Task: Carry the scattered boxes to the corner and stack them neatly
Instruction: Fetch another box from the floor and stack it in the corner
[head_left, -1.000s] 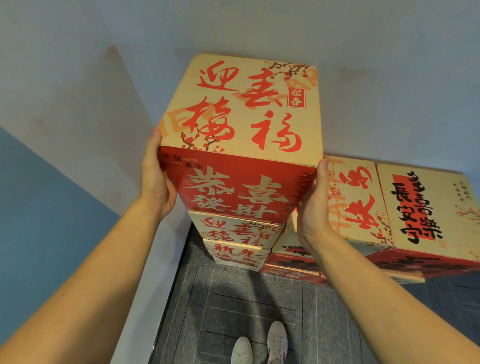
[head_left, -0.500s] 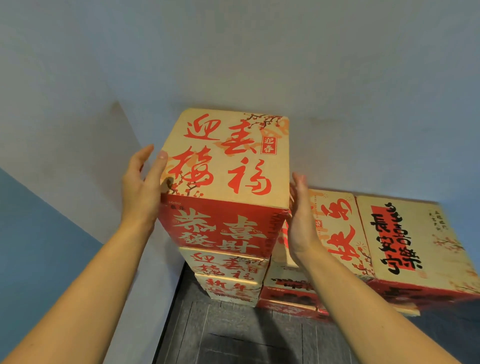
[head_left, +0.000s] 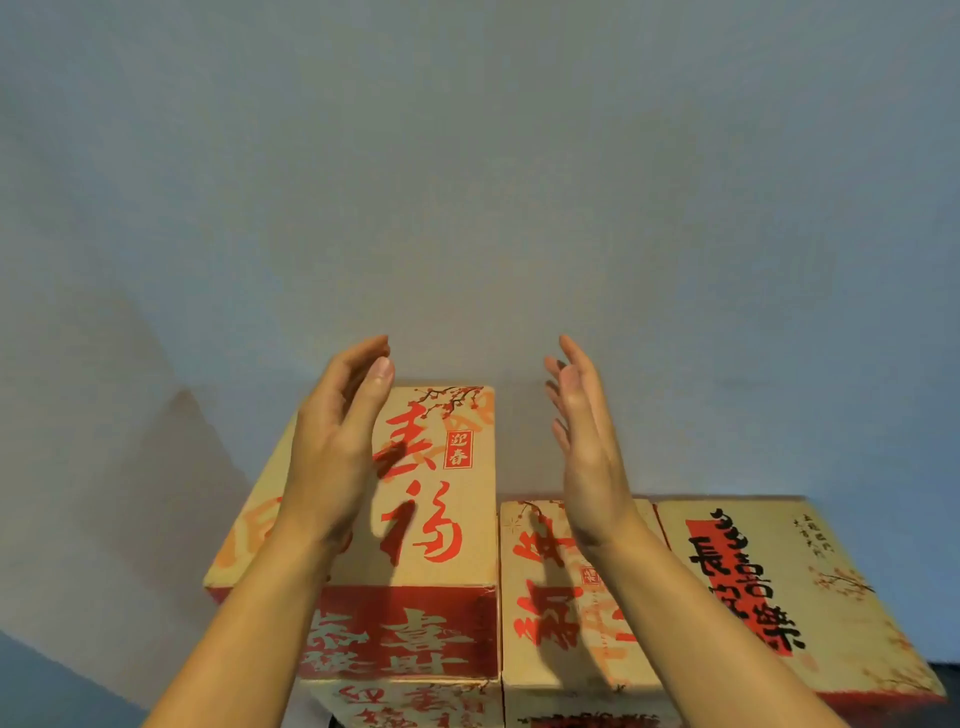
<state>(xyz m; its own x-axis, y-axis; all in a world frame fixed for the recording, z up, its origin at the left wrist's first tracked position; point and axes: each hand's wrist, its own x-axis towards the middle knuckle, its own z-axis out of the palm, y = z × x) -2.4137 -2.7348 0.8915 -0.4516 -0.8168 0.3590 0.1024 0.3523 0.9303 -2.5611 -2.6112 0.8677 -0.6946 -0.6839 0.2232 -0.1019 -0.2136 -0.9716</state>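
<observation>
Nearest the camera, at centre frame, the left hand and the right hand are raised with palms facing each other, fingers straight and loosely apart, gripping nothing. Between and behind them sits the top box, red-lettered cardboard resting on the box beneath at bottom centre. The left hand overlaps its left half (whether skin touches the lid I cannot tell), while the right hand hangs clear of its right edge, over the lower neighbouring box, onto which it throws a shadow. At lower right, the black-lettered box lies just beside that one at about the same height. I judge the hands flank the top box to check or nudge its alignment; its front edge looks roughly flush with the box below. Its left side runs near the side wall, leaving little room there, and its far edge appears close to the back wall filling the upper frame. Free stacking room lies above the two lower boxes at right.
</observation>
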